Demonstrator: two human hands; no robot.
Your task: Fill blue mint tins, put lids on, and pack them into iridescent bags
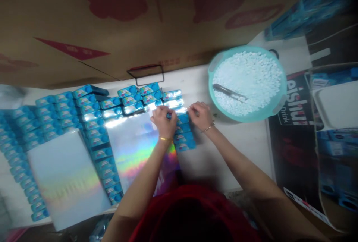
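My left hand (164, 122) is closed, fingers bent together, over the upper right corner of a shiny rainbow-reflecting sheet (134, 145). A bit of blue shows between its fingers; what it grips is too blurred to name. To the right, my right hand (201, 116) is closed in a pinch beside a short column of small blue boxes (184, 137). A bright sliver lies at its fingertips, too small to make out. Several more blue boxes (152, 97) with shiny faces stand in stacked rows just beyond my hands.
A turquoise basin (247, 117) of white pellets (251, 74) holds a dark metal tool (229, 92). Rows of blue boxes (104, 167) and a second shiny sheet (69, 178) fill the left. A large cardboard box (167, 40) stands behind; an open carton (321, 182) is at right.
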